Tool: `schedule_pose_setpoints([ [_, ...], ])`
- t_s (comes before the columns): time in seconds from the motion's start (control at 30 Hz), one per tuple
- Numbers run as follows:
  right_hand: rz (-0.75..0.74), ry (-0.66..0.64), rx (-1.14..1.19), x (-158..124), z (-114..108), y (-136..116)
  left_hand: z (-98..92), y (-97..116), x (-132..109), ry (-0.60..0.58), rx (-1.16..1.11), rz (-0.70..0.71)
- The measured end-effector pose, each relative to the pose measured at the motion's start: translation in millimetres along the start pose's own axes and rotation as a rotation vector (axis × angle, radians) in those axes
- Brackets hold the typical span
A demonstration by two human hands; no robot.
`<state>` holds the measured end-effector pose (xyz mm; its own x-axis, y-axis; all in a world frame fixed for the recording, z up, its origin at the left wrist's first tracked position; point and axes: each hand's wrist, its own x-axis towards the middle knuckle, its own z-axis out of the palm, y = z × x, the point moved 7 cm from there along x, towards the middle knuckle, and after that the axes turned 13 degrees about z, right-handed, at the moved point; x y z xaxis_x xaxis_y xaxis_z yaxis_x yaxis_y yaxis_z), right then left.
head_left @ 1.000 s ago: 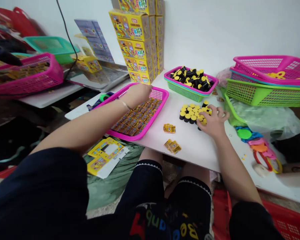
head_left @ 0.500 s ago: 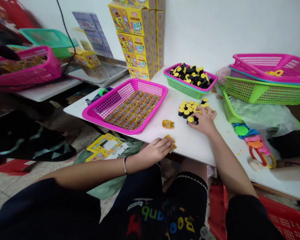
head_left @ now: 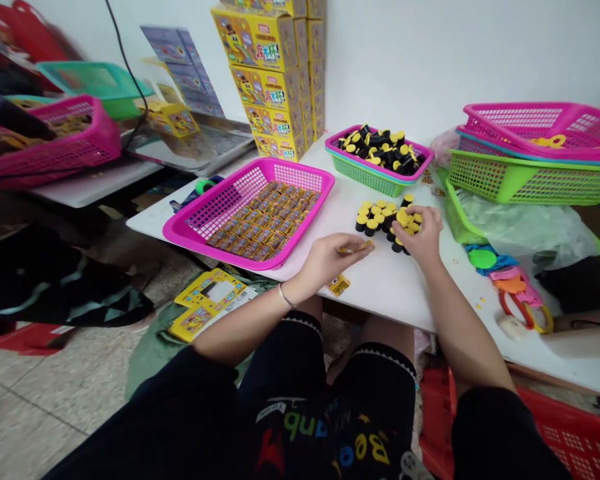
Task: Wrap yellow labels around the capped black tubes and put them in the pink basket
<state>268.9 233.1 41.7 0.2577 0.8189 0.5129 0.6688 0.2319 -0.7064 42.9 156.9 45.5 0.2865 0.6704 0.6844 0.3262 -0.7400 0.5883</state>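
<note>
My left hand (head_left: 333, 260) is closed over the white table, its fingers pinched around a small yellow printed sleeve (head_left: 349, 251) that they mostly cover. Below it, near the table's front edge, lies another yellow printed sleeve (head_left: 339, 285). My right hand (head_left: 424, 233) pinches a black cylinder with a yellow cap (head_left: 403, 217) at the right of a cluster of similar capped cylinders (head_left: 371, 224), which stand upright. To the left, a pink basket (head_left: 293, 252) holds rows of small packed pieces in printed sleeves (head_left: 265, 220).
A pink-rimmed basket (head_left: 341, 146) heaped with black-and-yellow cylinders stands at the back. Yellow boxes (head_left: 265, 87) are stacked by the wall. Nested baskets (head_left: 510, 177) and rolls of tape (head_left: 515, 307) are at the right. Another person's dark sleeve (head_left: 15, 113) reaches over a basket at far left.
My left hand has moved up and right with a sleeve, coming nearer the cylinders. My right hand has shifted slightly right and now pinches a different cylinder. One sleeve lies nearer the table's front edge.
</note>
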Motion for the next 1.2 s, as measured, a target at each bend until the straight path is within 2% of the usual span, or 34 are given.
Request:
schedule_pose_setpoints([
  [0.17, 0.227, -0.002, 0.422, 14, 1, 28, 21.1, -15, 62, -0.02, -0.031, -0.006],
  [0.27, 0.322, -0.007, 0.578, 18, 2, 35, 33.8, -31, 80, -0.08, 0.038, 0.02],
  [0.4, 0.381, 0.007, 0.624, 15, -3, 31, 46.3, -57, 76, -0.155, 0.115, -0.067],
  [0.47, 0.382, -0.005, 0.61, 13, -4, 26, 50.5, -63, 71, -0.191, 0.108, -0.068],
  [0.63, 0.332, -0.064, 0.63, 7, -2, 14, 54.5, -62, 67, -0.216, 0.07, 0.008],
  [0.77, 0.304, -0.148, 0.603, 7, 2, 12, 51.0, -60, 67, -0.123, 0.009, 0.02],
  [0.87, 0.235, -0.185, 0.523, 9, 1, 12, 48.6, -59, 64, -0.072, -0.078, 0.004],
  [1.07, 0.075, -0.168, 0.31, 11, -8, 4, 48.4, -60, 64, -0.102, -0.137, -0.03],
  [1.2, 0.164, -0.298, 0.421, 10, 2, 9, 52.5, -66, 63, -0.101, -0.246, -0.028],
])
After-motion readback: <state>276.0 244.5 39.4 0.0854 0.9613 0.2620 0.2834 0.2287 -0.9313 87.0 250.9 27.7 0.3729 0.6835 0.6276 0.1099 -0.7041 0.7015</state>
